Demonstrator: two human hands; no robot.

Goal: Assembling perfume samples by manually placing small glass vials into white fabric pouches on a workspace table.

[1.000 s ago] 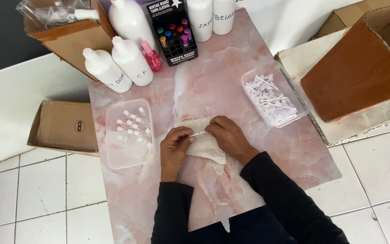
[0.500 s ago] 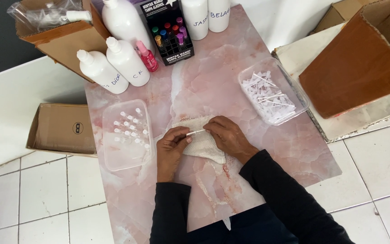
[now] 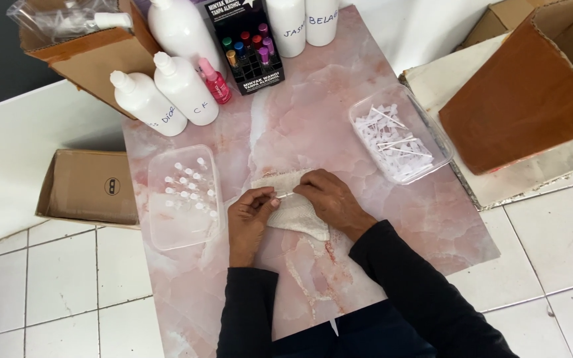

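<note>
My left hand (image 3: 250, 215) and my right hand (image 3: 326, 197) meet over a beige cloth (image 3: 296, 213) on the pink marble-pattern table (image 3: 286, 126). Between their fingertips they pinch a small thin white piece (image 3: 284, 195), held level just above the cloth. Left of my left hand lies a clear plastic tray (image 3: 184, 197) with several tiny clear vials. To the right sits a second clear tray (image 3: 399, 132) full of thin white sticks and caps.
White bottles (image 3: 164, 93) stand at the table's back left, with a small pink bottle (image 3: 215, 81) and a black display box of coloured vials (image 3: 247, 46). Two more white bottles (image 3: 303, 23) stand behind. Cardboard boxes lie on the floor at left (image 3: 87, 189) and right (image 3: 532, 93).
Both hands stay together over the cloth, only their fingers shifting slightly on the small white piece. The view has tilted a little.
</note>
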